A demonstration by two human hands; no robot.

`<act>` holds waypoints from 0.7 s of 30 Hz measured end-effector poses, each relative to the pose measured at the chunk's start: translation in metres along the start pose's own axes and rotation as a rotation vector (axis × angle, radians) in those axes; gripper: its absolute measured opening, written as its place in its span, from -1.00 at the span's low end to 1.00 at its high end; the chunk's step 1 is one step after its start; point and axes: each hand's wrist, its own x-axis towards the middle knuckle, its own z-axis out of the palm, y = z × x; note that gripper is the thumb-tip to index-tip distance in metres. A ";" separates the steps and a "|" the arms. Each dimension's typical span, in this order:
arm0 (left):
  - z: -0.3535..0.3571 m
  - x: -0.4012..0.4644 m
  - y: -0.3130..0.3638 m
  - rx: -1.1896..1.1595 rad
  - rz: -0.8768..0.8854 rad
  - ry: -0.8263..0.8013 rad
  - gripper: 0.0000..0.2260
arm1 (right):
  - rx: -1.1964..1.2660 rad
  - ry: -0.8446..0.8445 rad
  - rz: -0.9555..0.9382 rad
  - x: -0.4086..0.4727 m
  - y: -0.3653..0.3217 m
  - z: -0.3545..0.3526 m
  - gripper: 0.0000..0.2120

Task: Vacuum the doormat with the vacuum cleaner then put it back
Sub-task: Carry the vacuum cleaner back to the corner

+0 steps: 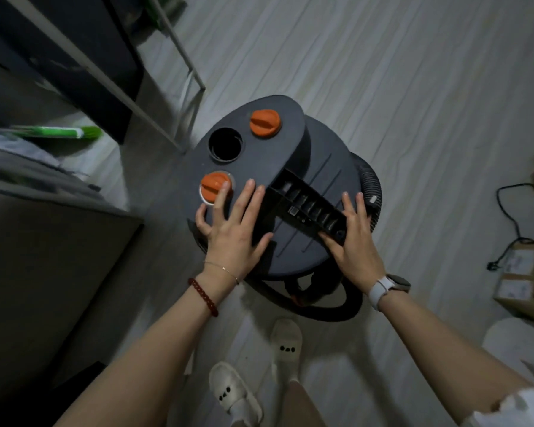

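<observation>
A dark grey canister vacuum cleaner [318, 167] stands on the pale floor in the middle of the view. Its top has two orange knobs [265, 123] and a round black opening [225, 145]. My left hand [232, 229] lies flat on the top with straight, spread fingers, the index finger touching the nearer orange knob [214, 186]. My right hand [353, 238] rests with straight fingers against the near end of the ribbed black handle [309, 208]. A black corrugated hose [372, 186] loops around the body and under it. No doormat is in view.
A white metal rack leg [185, 57] and a dark box stand at the upper left, with a green broom [59, 132] beside them. A dark cabinet [43, 272] fills the left. Cardboard boxes [521, 272] and a black cable [506, 217] lie at the right. My slippered feet [285, 343] stand below.
</observation>
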 end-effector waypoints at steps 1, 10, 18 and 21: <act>0.002 0.013 0.008 -0.015 0.041 0.003 -0.32 | 0.023 0.035 0.029 0.003 0.006 -0.008 -0.23; 0.024 0.103 0.081 -0.059 0.261 0.013 -0.25 | 0.063 0.226 0.220 0.031 0.058 -0.069 -0.34; 0.044 0.178 0.104 -0.077 0.437 0.136 -0.35 | 0.193 0.413 0.380 0.055 0.065 -0.080 -0.31; 0.044 0.222 0.102 -0.073 0.555 0.092 -0.30 | 0.248 0.507 0.454 0.070 0.060 -0.070 -0.41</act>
